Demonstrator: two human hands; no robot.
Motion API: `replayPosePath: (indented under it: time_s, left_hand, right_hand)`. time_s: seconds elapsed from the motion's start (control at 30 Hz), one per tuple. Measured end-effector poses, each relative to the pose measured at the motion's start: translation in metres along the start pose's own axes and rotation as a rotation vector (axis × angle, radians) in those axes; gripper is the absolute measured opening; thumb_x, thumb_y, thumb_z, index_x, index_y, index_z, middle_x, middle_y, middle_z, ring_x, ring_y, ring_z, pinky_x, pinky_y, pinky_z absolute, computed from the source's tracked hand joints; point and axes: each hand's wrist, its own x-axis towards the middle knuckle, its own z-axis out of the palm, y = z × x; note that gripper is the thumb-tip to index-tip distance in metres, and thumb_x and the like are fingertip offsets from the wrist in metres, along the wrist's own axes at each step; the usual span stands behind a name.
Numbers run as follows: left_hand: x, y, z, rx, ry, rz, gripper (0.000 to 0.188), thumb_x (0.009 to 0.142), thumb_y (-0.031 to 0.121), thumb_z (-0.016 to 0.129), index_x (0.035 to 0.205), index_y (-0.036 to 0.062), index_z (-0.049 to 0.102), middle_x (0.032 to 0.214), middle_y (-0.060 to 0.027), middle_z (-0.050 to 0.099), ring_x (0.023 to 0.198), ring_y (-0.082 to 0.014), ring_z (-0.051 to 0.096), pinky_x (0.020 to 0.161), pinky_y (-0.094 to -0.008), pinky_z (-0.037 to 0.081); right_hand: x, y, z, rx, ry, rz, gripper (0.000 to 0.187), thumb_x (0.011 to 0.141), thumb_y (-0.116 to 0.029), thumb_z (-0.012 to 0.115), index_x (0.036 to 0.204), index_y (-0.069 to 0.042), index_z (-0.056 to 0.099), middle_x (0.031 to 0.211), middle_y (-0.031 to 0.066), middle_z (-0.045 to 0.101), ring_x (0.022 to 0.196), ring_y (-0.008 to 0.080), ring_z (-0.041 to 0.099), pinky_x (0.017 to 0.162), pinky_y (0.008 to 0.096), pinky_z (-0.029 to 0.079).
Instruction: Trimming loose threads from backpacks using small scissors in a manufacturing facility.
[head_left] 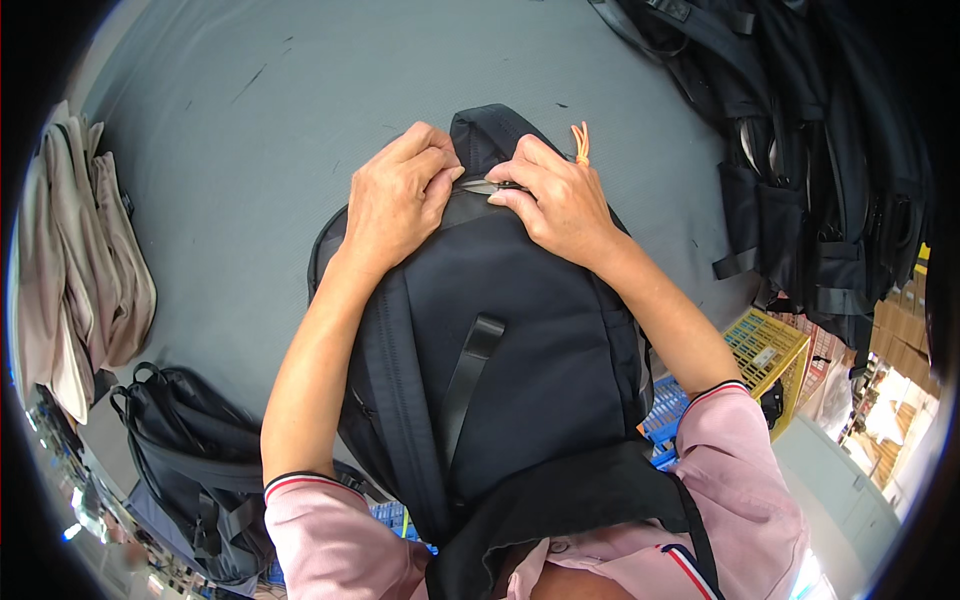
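Observation:
A dark navy backpack point(520, 310) lies in front of me, its top pointing away, with a black strap point(470, 375) slanting across its front. My left hand point(400, 190) pinches the fabric edge at the backpack's top, left of a short pale gap point(478, 186). On the gap's right side, my right hand point(555, 195) is closed, thumb and fingertips on a small dark piece that looks like a zipper pull point(511, 186). Just beyond both hands, the padded top loop point(495, 135) stands up. An orange cord point(581, 143) sticks out behind my right hand.
The backpack lies on a grey table point(230, 180). More dark backpacks point(790, 150) are piled at the far right, and another backpack point(195, 470) sits near left. Beige fabric pieces point(80, 250) hang at the left edge. A yellow plastic crate point(770, 350) stands to the right.

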Motion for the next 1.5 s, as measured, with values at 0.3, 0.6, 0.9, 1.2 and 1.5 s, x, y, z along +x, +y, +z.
replayPosePath:
  time_s: [0.3,0.6,0.9,1.2,1.5]
  left_hand:
    - [-0.006,-0.018,-0.043,-0.688,0.574,-0.519,0.008,0.086,0.009,0.060,0.082,0.0014,0.061,0.085,-0.0069,0.060,0.069,-0.0149,0.061,0.067,-0.0281,0.049]
    - [-0.067,-0.042,-0.074,-0.089,0.612,-0.847,0.035,0.084,0.008,0.058,0.119,0.0095,0.056,0.128,-0.0114,0.044,0.118,-0.0215,0.047,0.091,-0.0333,0.044]
    - [-0.043,-0.024,-0.047,-0.347,-0.039,-0.848,0.034,0.088,0.028,0.062,0.109,0.0019,0.063,0.096,-0.0103,0.067,0.089,-0.0173,0.062,0.082,-0.0287,0.047]
    - [-0.038,-0.032,-0.055,-0.430,-0.128,-0.901,0.030,0.085,0.027,0.065,0.095,-0.0003,0.068,0.080,-0.0073,0.068,0.074,-0.0131,0.061,0.068,-0.0275,0.048]
    - [-0.039,-0.010,-0.070,-0.768,0.008,-1.002,0.021,0.088,0.022,0.063,0.098,0.0031,0.062,0.080,-0.0019,0.062,0.071,-0.0085,0.056,0.065,-0.0236,0.046]
  right_hand:
    - [-0.016,0.017,-0.011,0.157,0.121,0.091,0.010,0.077,-0.014,0.068,0.082,-0.006,0.065,0.076,0.0037,0.054,0.066,0.0203,0.059,0.059,0.0323,0.046]
    - [-0.001,0.020,-0.005,0.457,0.038,0.211,0.009,0.082,-0.004,0.064,0.089,0.000,0.066,0.076,-0.0005,0.050,0.058,0.0043,0.049,0.056,0.0188,0.040]
    - [0.000,0.016,-0.006,0.398,-0.029,0.223,0.011,0.078,-0.001,0.063,0.089,0.000,0.066,0.076,0.0004,0.051,0.059,0.0074,0.050,0.063,0.0228,0.041]
    - [0.001,-0.002,-0.005,0.090,-0.060,0.057,0.010,0.076,-0.011,0.067,0.083,-0.006,0.063,0.077,0.0029,0.053,0.066,0.0196,0.056,0.061,0.0303,0.044]
    - [0.008,-0.039,-0.028,0.349,0.016,0.043,0.021,0.073,-0.006,0.070,0.092,-0.001,0.063,0.082,0.0057,0.052,0.073,0.0138,0.055,0.066,0.0258,0.046]
